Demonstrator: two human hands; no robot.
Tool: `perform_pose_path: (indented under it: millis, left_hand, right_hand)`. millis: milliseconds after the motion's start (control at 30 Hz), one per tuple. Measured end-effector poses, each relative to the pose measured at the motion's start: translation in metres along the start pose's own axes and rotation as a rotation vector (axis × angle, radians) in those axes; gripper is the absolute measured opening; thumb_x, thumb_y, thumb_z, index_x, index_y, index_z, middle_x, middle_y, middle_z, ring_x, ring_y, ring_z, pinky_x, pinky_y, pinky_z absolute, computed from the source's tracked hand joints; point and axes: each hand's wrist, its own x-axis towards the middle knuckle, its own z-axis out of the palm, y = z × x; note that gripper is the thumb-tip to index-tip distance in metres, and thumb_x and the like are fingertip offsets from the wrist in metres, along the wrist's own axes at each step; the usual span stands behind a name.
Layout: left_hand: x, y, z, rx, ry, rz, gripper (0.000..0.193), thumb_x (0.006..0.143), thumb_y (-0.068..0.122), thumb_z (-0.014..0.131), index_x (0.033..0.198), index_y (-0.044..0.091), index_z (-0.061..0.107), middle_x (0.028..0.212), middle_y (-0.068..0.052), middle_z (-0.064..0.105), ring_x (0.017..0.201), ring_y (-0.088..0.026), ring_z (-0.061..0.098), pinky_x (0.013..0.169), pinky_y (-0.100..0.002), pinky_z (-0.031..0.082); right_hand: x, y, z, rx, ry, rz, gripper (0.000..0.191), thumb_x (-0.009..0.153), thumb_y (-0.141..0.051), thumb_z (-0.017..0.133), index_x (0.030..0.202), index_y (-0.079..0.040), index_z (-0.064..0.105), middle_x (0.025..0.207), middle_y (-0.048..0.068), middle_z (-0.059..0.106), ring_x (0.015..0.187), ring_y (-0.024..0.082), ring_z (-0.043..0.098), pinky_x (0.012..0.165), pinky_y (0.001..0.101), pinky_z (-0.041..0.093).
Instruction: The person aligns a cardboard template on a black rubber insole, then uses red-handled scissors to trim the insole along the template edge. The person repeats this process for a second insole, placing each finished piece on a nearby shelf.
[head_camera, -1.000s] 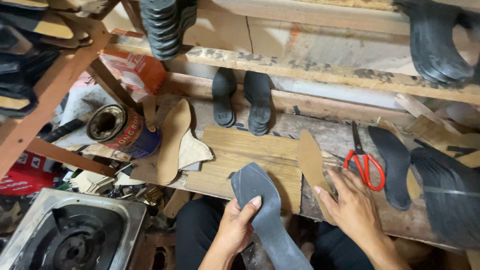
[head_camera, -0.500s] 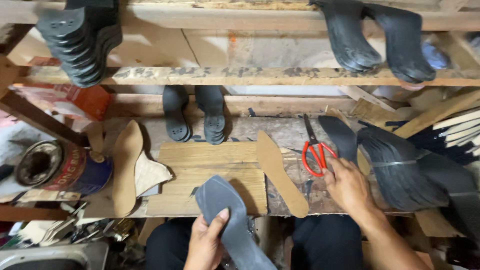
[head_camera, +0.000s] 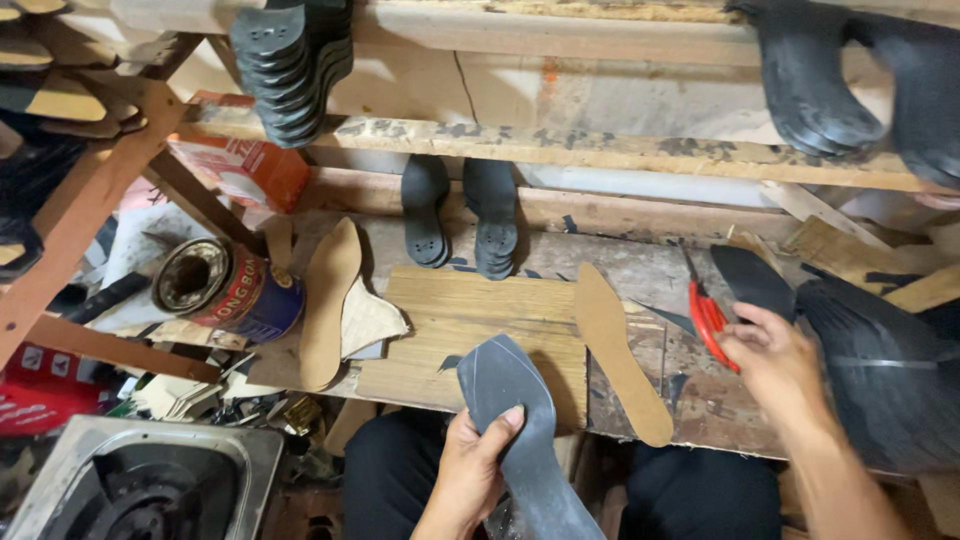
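Note:
My left hand (head_camera: 472, 470) grips a dark grey rubber sole piece (head_camera: 510, 395) by its narrow middle and holds it upright over the front edge of the wooden workbench (head_camera: 470, 310). At the right, my right hand (head_camera: 778, 355) closes its fingers on the handles of red scissors (head_camera: 704, 316) that lie on the bench. A tan insole cut-out (head_camera: 620, 350) lies flat between my two hands. A black sole piece (head_camera: 752, 280) sits just behind the scissors.
A second tan insole (head_camera: 328, 300) leans near an open tin can (head_camera: 225, 285) at the left. Two black soles (head_camera: 460, 215) stand at the back. Stacked black soles (head_camera: 290, 60) hang above; a pile (head_camera: 880, 370) fills the right. A metal stove (head_camera: 140, 490) sits lower left.
My right hand has moved up from the bench onto the red scissors. The left hand keeps hold of the grey sole. The view has shifted sideways and back.

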Motion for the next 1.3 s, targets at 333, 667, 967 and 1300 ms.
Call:
perform_pose_path:
  millis: [333, 667, 967, 1300]
  left_hand:
    - [0.009, -0.007, 0.004, 0.002, 0.061, 0.004, 0.022, 0.090, 0.008, 0.069, 0.111, 0.000, 0.068, 0.096, -0.007, 0.073, 0.083, -0.015, 0.067, 0.076, -0.033, 0.055]
    - [0.005, -0.007, 0.010, -0.002, 0.017, 0.040, 0.023, 0.091, 0.006, 0.068, 0.112, -0.001, 0.067, 0.099, -0.008, 0.073, 0.085, -0.015, 0.066, 0.078, -0.032, 0.054]
    - [-0.003, -0.004, 0.016, 0.125, 0.014, 0.038, 0.025, 0.090, 0.005, 0.067, 0.113, -0.003, 0.066, 0.099, -0.008, 0.074, 0.086, -0.015, 0.069, 0.080, -0.031, 0.056]
    - [-0.005, -0.003, 0.012, 0.183, -0.026, 0.044, 0.023, 0.091, 0.006, 0.068, 0.112, -0.004, 0.067, 0.099, -0.007, 0.074, 0.086, -0.013, 0.068, 0.080, -0.030, 0.056]
  right_hand:
    - [-0.167, 0.050, 0.083, 0.425, -0.458, 0.517, 0.044, 0.079, -0.004, 0.074, 0.122, -0.005, 0.067, 0.094, 0.013, 0.067, 0.069, 0.022, 0.065, 0.063, 0.0352, 0.053]
    - [-0.187, 0.061, 0.114, 0.313, -0.526, 0.583, 0.040, 0.086, -0.014, 0.066, 0.125, -0.006, 0.068, 0.104, 0.011, 0.070, 0.087, 0.020, 0.068, 0.078, 0.0331, 0.052]
    - [-0.183, 0.058, 0.106, 0.257, -0.548, 0.542, 0.040, 0.093, -0.024, 0.059, 0.128, -0.008, 0.068, 0.113, 0.010, 0.073, 0.102, 0.018, 0.070, 0.090, 0.0312, 0.050]
    - [-0.184, 0.065, 0.087, 0.026, -0.688, 0.100, 0.035, 0.093, -0.028, 0.061, 0.120, -0.010, 0.073, 0.103, 0.005, 0.081, 0.097, 0.014, 0.075, 0.089, 0.0277, 0.054]
